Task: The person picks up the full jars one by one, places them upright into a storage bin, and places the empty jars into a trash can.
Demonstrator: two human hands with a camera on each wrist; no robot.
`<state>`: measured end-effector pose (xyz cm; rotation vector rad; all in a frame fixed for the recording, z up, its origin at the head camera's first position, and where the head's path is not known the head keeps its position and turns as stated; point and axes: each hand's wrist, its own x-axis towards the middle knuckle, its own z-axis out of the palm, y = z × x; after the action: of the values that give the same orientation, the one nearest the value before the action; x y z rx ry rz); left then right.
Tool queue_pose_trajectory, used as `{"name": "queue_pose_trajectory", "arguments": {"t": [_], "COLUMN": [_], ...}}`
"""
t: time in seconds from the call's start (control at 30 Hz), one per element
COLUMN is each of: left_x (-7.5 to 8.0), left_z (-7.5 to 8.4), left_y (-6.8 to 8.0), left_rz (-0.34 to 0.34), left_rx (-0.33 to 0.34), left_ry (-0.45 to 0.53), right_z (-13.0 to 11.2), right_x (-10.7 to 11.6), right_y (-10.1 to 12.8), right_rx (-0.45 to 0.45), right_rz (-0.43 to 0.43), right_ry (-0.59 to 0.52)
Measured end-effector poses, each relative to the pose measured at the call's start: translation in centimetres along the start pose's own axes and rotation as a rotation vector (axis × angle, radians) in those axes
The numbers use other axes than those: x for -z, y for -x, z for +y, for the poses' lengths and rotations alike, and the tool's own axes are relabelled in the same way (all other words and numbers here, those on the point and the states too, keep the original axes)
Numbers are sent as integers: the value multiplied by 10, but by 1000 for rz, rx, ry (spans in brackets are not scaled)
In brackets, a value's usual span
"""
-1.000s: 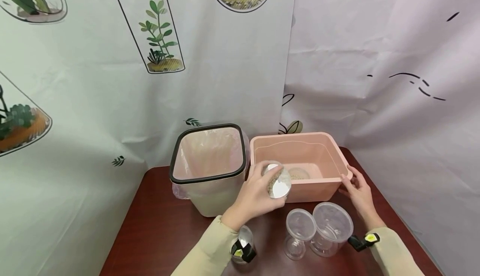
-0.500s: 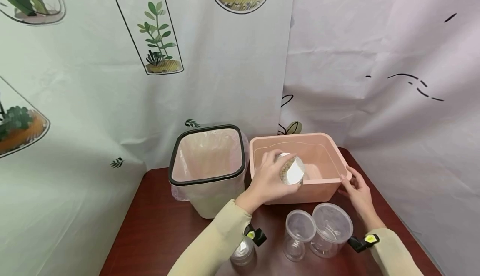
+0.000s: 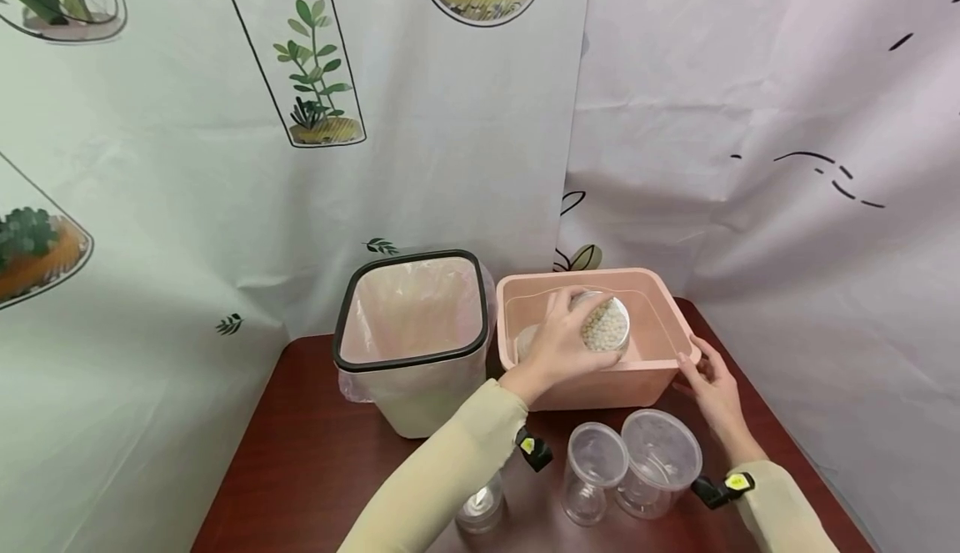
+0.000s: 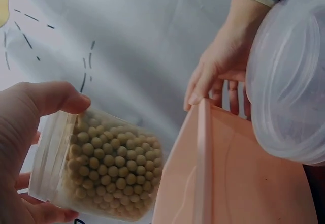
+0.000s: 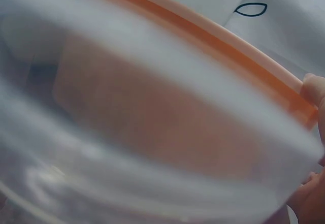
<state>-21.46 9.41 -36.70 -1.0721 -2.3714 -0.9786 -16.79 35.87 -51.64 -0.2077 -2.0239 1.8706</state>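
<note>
My left hand (image 3: 566, 343) grips a clear jar (image 3: 606, 325) filled with round beige beans and holds it tilted over the pink plastic tub (image 3: 600, 388). In the left wrist view, thumb and fingers wrap the end of the bean jar (image 4: 114, 165). My right hand (image 3: 717, 394) holds the tub's near right corner. Its thumb lies on the rim and the other fingers are outside, below it. A second, pale jar (image 3: 527, 338) lies inside the tub at the left, partly hidden by my left hand.
Two clear lidded jars (image 3: 596, 457) (image 3: 662, 453) stand before the tub. Another clear jar (image 3: 480, 507) is partly behind my left sleeve. Left of the tub is a lined wastebasket (image 3: 412, 353) with a black rim. A printed curtain (image 3: 465, 161) hangs behind the dark red table (image 3: 300, 453).
My left hand has moved right and farther out with the bean jar, and the jar's round face has turned so the beans show through it. My right hand stays on the tub's corner.
</note>
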Motion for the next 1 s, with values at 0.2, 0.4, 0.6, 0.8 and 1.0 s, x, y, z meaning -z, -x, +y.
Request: {"name": "queue_pose_trajectory", "arguments": {"t": [0.2,0.4,0.6,0.8,1.0], "left_x": [-13,-27,-40,-51,-61], "left_z": [-3,-8,-13,-18,-22], "left_y": [-6,-10,-14,-19,-24], "left_rz": [-13,-33,-74,-88,-130], "left_rx": [-11,8,-23,-59,-25], "left_ry": [-18,36,59,34,78], "right_z": [-12,1,-9,-18,-19], "right_x": [-4,-2,-7,-10,-8], "right_y": [6,2,6,8,8], "right_rx": [-59,25,3,-59,-56], "right_rz": [36,10,21,53,46], "right_ry": [22,-65,-5,12,-1]}}
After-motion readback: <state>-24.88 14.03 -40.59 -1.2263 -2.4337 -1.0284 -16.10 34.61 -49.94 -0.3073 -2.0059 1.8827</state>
